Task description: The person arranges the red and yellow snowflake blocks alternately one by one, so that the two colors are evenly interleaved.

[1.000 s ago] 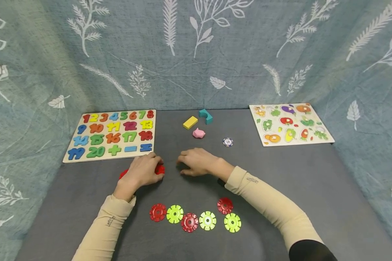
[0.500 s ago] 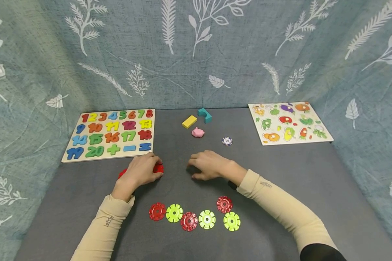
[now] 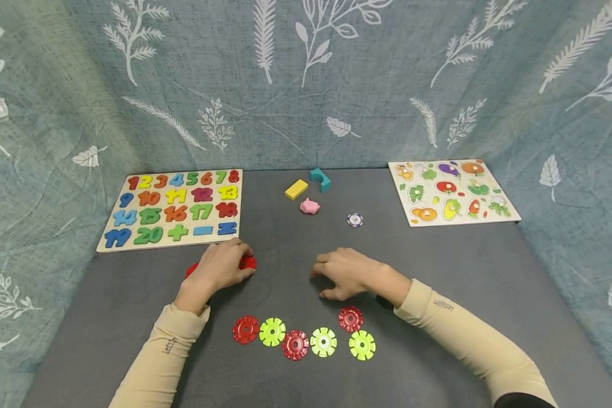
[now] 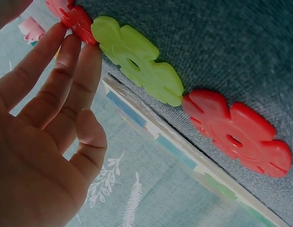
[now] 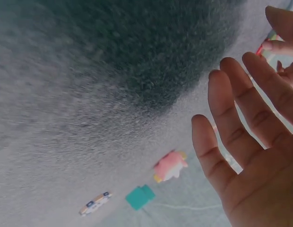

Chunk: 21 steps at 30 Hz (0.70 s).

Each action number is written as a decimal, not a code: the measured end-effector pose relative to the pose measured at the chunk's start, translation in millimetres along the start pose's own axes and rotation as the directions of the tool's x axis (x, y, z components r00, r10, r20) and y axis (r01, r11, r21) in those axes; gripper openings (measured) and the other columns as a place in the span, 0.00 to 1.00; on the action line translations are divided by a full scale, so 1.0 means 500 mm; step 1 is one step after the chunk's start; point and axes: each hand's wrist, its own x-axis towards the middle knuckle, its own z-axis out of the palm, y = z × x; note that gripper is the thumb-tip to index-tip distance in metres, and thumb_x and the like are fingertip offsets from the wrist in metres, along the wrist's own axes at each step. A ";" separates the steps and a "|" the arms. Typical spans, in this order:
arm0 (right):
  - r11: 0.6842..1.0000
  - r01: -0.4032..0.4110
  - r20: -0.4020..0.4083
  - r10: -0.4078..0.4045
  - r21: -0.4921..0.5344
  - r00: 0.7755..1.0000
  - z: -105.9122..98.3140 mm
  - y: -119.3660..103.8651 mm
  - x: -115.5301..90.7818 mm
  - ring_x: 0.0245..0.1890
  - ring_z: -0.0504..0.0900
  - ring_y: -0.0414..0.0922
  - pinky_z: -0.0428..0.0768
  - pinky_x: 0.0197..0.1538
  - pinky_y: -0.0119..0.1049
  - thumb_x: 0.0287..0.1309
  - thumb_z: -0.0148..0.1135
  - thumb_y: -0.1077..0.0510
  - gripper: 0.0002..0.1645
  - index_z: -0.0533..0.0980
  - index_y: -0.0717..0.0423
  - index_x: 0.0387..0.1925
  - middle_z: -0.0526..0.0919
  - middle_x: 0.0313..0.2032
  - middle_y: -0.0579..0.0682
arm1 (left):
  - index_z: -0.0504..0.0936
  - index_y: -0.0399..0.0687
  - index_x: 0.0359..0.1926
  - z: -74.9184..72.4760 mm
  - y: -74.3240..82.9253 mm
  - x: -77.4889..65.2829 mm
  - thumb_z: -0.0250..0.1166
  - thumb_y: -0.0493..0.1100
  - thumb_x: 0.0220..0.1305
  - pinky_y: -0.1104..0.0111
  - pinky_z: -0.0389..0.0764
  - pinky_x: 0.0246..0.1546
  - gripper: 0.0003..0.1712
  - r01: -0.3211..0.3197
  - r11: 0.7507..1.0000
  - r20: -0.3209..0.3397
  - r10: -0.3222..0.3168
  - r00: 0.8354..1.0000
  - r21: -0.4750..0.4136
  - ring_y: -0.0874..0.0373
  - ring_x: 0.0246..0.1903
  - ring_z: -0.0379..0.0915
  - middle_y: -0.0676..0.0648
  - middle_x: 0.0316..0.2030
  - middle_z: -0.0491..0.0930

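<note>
My left hand holds a red slotted plastic building disc below the number board, its fingertips and thumb at the disc's edges. In the left wrist view a green slotted disc adjoins that one, with another red disc at the far end of the row. From above, the hand covers most of this row. My right hand hovers over the grey table with nothing in it, its fingers loosely bent. Closest below it is a dark red disc, with a green disc beside that.
More loose red and green discs lie along the front. Behind are a pink pig figure, yellow block, teal arch block and poker chip. A number puzzle board stands left, a vegetable puzzle board right.
My right hand has moved away from the left one, rightward and nearer to the front discs. The left hand has stayed on the red disc.
</note>
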 end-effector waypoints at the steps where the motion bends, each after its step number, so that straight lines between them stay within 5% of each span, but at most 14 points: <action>1: 1.000 0.001 0.002 -0.001 -0.003 1.000 0.001 -0.002 -0.005 0.38 0.80 0.40 0.79 0.45 0.42 0.55 0.64 0.41 0.24 0.79 0.47 0.51 0.81 0.43 0.44 | 0.82 0.40 0.46 0.000 0.000 0.000 0.73 0.50 0.53 0.55 0.73 0.40 0.23 -0.001 1.000 -0.002 0.001 1.000 0.000 0.50 0.39 0.75 0.41 0.43 0.80; 21: 0.988 0.137 -0.043 -0.140 -0.066 0.989 0.033 -0.047 -0.122 0.23 0.67 0.32 0.68 0.33 0.29 0.47 0.67 0.39 0.17 0.79 0.41 0.37 0.75 0.32 0.37 | 0.83 0.40 0.45 0.004 -0.002 -0.002 0.73 0.50 0.52 0.54 0.74 0.40 0.23 -0.007 1.000 -0.013 0.007 1.000 0.009 0.50 0.39 0.76 0.41 0.43 0.81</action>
